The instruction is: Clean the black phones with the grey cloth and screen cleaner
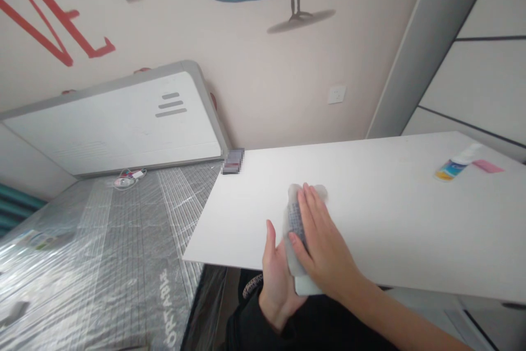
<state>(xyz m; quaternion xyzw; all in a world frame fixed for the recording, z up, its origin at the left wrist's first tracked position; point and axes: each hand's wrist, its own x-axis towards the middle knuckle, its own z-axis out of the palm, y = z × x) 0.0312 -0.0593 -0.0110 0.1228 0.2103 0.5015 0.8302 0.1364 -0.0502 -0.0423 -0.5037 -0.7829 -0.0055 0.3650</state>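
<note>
Over the front edge of the white tabletop (255, 214), my left hand (279, 280) supports a flat whitish object (307, 286) from below, its thumb pointing up and clear of it. What kind of object it is I cannot make out; only its lower corner shows. A thin greyish cloth (292, 263) lies over it, with a dark grid-like patch (295, 219) visible near the fingers. My right hand (324, 236) presses the cloth down, fingers held together and laid along it. The palm side of my left hand is mostly hidden.
A bottle with a blue and yellow label (452, 169) lies on the table at the right, beside a pink item (488, 166). A small blurred box (233, 161) sits at the far left corner. Left of the table is a plastic-covered mattress (123, 241) with a cable (125, 180) on it.
</note>
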